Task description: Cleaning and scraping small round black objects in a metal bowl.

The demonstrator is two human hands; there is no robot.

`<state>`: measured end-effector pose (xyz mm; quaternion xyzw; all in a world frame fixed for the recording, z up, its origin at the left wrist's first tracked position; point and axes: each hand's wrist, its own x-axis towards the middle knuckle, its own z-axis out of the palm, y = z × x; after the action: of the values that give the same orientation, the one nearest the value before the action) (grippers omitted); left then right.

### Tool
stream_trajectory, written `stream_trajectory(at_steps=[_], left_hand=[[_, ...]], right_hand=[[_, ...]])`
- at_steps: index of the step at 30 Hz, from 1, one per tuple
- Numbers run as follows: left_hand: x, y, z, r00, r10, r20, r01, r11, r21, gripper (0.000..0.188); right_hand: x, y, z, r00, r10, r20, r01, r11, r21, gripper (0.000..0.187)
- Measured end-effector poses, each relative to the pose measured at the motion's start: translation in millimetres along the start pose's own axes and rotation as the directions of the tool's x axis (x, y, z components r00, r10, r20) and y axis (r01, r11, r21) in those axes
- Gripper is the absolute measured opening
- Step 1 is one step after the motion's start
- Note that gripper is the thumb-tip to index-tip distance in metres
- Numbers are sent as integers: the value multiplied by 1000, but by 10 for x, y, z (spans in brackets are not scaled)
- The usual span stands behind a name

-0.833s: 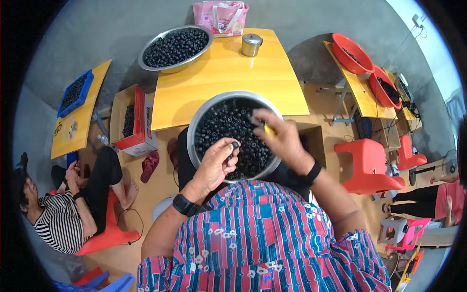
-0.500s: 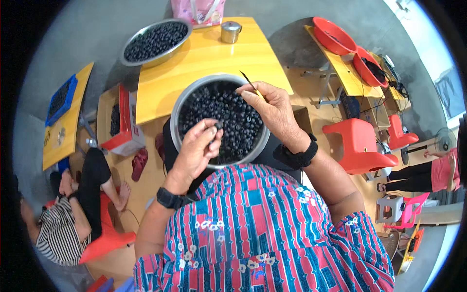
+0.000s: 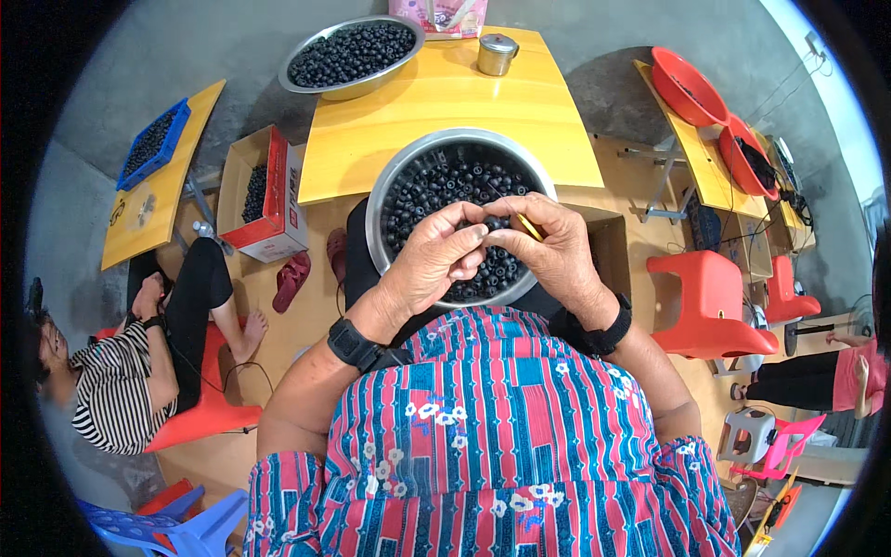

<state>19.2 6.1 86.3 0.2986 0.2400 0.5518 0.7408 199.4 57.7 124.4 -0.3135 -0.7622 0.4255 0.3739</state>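
A steel bowl [image 3: 379,200] on my lap holds a heap of small black round parts [image 3: 444,190], many with a hole in the middle. Over it my two hands meet at the fingertips. My left hand [image 3: 429,260] is closed in a pinch on a small black part, mostly hidden by the fingers. Between thumb and fingers, my right hand [image 3: 561,255] grips a thin pointed tool with a yellow handle [image 3: 529,227]. Its slim dark tip points up and left, close to the left fingertips.
Ahead stands a yellow table [image 3: 445,102] with a wide basin [image 3: 419,48] of black parts, a lidded metal cup [image 3: 497,56] and a pink bag [image 3: 455,19]. Red stools [image 3: 701,302] and red tubs [image 3: 687,88] are at right. A seated person [image 3: 130,381] is at left, beside a carton [image 3: 243,186].
My right hand has come down and left with the tool, and my left hand has risen to meet it over the bowl. The whole view has shifted, so surroundings appear further right.
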Motion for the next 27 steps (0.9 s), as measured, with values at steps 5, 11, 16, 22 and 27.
stream_trajectory(at_steps=[5, 11, 16, 22, 27], left_hand=[[4, -80, -82, 1000, -15, 5, 15, 996, -92, 14], [-80, -181, -102, 986, -166, -30, 158, 972, -171, 23], [-84, -200, -224, 980, -188, 62, 197, 960, -197, 20], [-104, -208, -206, 978, -206, 24, 205, 945, -256, 15], [-88, -260, -279, 981, -174, 83, 190, 943, -273, 17]], right_hand=[[25, 51, 15, 999, 16, 49, -18, 999, 39, 24], [-1, 31, -3, 993, -6, 120, 18, 995, -97, 23], [31, 115, 19, 985, 44, 168, -38, 999, -39, 23], [30, 110, 28, 973, 82, 214, -76, 996, -36, 25], [16, 129, 25, 965, 128, 230, -125, 992, -29, 25]])
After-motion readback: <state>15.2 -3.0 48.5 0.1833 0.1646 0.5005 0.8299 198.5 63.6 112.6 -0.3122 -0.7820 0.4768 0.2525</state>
